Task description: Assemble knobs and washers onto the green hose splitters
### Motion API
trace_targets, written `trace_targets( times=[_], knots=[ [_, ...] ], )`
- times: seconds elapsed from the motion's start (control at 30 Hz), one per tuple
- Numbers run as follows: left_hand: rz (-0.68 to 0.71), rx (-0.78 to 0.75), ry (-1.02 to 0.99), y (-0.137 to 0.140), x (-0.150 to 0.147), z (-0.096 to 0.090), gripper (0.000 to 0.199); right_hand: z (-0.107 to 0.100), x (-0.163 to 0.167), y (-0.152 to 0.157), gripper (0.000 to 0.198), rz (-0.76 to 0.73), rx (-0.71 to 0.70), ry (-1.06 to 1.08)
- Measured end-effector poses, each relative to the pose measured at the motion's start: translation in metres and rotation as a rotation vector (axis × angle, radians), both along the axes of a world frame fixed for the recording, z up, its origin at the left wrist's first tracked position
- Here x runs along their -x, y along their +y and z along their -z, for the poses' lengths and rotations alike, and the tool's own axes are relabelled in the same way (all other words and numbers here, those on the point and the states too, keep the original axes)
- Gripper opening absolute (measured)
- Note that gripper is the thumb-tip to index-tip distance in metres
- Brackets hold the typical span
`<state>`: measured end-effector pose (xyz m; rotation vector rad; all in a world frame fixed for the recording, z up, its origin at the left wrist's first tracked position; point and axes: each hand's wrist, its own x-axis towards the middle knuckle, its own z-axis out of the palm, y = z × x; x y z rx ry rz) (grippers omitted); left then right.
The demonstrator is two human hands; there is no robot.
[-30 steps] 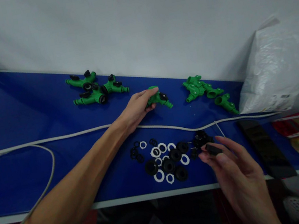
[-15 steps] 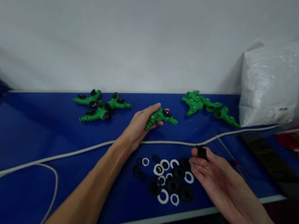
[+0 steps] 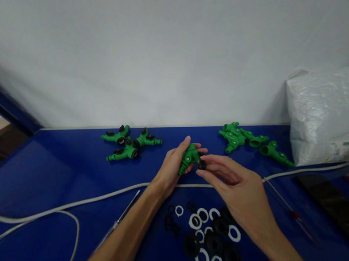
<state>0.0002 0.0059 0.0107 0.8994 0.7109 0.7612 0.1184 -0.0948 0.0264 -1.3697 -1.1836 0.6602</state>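
From my end of the feed, the left forearm slants in from the lower left, ending in a left hand [image 3: 171, 167] turned partly palm up. Its thumb points up along the near side of a green connector [image 3: 189, 158], and its fingers wrap beneath and behind, gripping it, tips showing beyond. My view has the right forearm rising from the lower right, wrist bent leftward, back of the right hand [image 3: 239, 182] toward the camera. Its thumb and index finger pinch a small black part [image 3: 201, 164] right at the connector's right side; I can't tell whether the two touch.

The connector is held above the table [image 3: 66, 167], beyond the scattered black and white rings [image 3: 208, 242]. One outlet points down and left, toward the person; the long axis of that visible arm runs from lower left to upper right. The right-hand side is partly hidden from me.
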Motion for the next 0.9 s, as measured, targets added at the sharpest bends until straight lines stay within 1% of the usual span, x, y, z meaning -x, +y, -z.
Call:
trace_targets(
  times=[0.17, 0.27, 0.47, 0.63, 0.9],
  knots=[
    [-0.043, -0.057, 0.066, 0.001, -0.002, 0.007, 0.063, 0.006, 0.005, 0.011, 0.016, 0.029, -0.107, -0.239],
    [-0.031, -0.087, 0.073, 0.001, -0.002, 0.009, 0.065, 0.007, 0.005, 0.013, 0.017, 0.02, -0.16, -0.353],
    [-0.011, -0.099, 0.06, 0.001, -0.001, 0.011, 0.064, 0.003, 0.002, 0.014, 0.021, 0.013, -0.326, -0.593],
    [-0.008, -0.088, 0.054, -0.001, -0.002, 0.01, 0.062, 0.003, 0.0, 0.012, 0.019, 0.009, -0.35, -0.639],
    [-0.03, -0.104, 0.092, -0.001, -0.002, 0.012, 0.063, 0.002, -0.005, 0.013, 0.022, -0.027, -0.349, -0.636]
  ],
)
